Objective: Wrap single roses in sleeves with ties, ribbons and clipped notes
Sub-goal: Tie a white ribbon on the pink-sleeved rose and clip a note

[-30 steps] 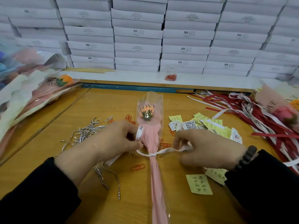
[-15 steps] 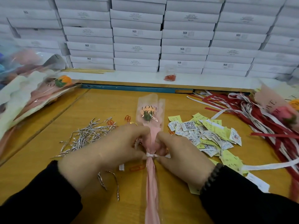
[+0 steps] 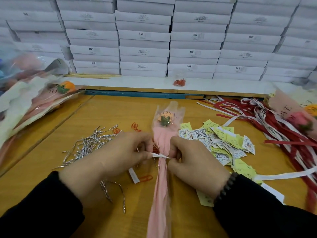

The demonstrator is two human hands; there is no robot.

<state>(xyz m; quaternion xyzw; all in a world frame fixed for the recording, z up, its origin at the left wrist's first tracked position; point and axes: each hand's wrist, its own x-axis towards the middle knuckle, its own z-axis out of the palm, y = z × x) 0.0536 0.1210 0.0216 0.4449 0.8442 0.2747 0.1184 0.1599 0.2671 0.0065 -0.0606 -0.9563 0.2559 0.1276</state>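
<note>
A single orange rose (image 3: 165, 119) lies in a pink and clear sleeve (image 3: 161, 189) on the wooden table (image 3: 109, 114), bloom pointing away from me. A white ribbon (image 3: 160, 155) is tied round the sleeve's narrow waist. My left hand (image 3: 111, 160) pinches the ribbon's left end and my right hand (image 3: 192, 167) pinches the right end, both pressed close against the sleeve. One long ribbon tail (image 3: 284, 176) trails off to the right across the table.
Silver twist ties (image 3: 89, 145) lie left of my hands, orange paper clips (image 3: 145, 178) near the sleeve. Yellow notes and QR stickers (image 3: 223, 143) pile up on the right, red and white ribbons (image 3: 283, 134) beyond. Wrapped roses (image 3: 34, 103) lie far left. White boxes (image 3: 144, 36) are stacked behind.
My hands were apart, drawing the ribbon ends outward. They have come together at the sleeve's waist and now hold the ribbon close beside the knot.
</note>
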